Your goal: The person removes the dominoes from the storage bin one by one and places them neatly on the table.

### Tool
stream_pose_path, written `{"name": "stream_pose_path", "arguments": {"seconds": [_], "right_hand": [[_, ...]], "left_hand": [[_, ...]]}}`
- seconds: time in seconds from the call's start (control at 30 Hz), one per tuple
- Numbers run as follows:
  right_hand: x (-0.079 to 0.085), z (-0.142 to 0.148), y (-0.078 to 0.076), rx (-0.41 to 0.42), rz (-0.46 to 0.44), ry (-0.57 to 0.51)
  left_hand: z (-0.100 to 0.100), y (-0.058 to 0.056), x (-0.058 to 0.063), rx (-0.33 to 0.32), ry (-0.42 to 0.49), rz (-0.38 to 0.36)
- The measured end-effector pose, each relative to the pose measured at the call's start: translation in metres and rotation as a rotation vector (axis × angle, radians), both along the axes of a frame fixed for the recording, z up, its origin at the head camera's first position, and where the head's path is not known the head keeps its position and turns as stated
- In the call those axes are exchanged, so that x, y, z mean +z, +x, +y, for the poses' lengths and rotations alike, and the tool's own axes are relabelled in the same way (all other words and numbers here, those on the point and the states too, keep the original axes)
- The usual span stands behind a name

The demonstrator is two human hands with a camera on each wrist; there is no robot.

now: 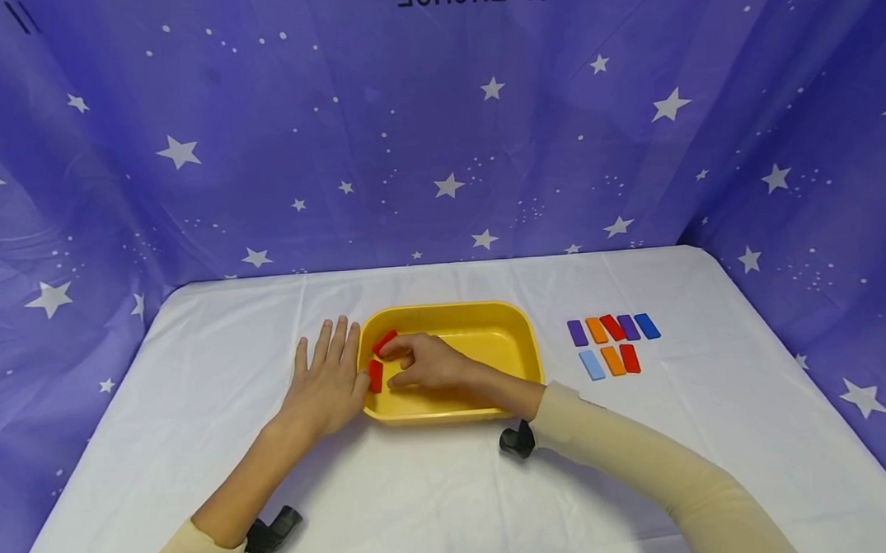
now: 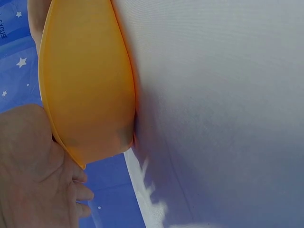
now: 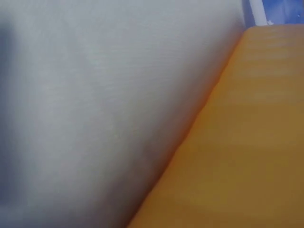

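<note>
A yellow plastic tray (image 1: 449, 415) sits mid-table, with two red rectangular tiles at its left end. The upper red tile (image 1: 385, 342) lies aslant by the wall; the lower red tile (image 1: 376, 377) stands close to the left side. My left hand (image 1: 328, 397) rests along the tray's left rim, fingers straight and pointing away, thumb over the edge; the left wrist view shows it against the outer wall (image 2: 90, 85). Inside the tray is my right hand (image 1: 433, 362), its index fingertip at the upper tile and its thumb spread apart from it. The right wrist view shows only the tray's outer side (image 3: 256, 142) and tablecloth.
Right of the tray, several coloured tiles lie in two rows, among them a light blue tile (image 1: 591, 365), a dark blue tile (image 1: 647, 326) and a purple tile (image 1: 577, 332). A white cloth (image 1: 423, 500) covers the table. Purple starred curtains (image 1: 408, 146) surround it.
</note>
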State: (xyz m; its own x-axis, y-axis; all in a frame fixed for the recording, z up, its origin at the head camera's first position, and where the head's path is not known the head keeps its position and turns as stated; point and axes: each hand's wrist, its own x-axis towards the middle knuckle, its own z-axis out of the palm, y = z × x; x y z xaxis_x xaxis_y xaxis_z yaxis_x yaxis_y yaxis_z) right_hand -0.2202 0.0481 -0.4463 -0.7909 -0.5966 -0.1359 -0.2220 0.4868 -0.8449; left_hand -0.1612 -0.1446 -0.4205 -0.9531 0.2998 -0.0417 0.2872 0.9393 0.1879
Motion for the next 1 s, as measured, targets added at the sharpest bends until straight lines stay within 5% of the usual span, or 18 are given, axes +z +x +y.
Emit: {"name": "stream_pose_path", "arguments": {"seconds": [1.0], "right_hand": [[-0.007, -0.011, 0.001, 0.113, 0.385, 0.267]], "left_hand": [[0.001, -0.001, 0.000, 0.002, 0.013, -0.011]]}}
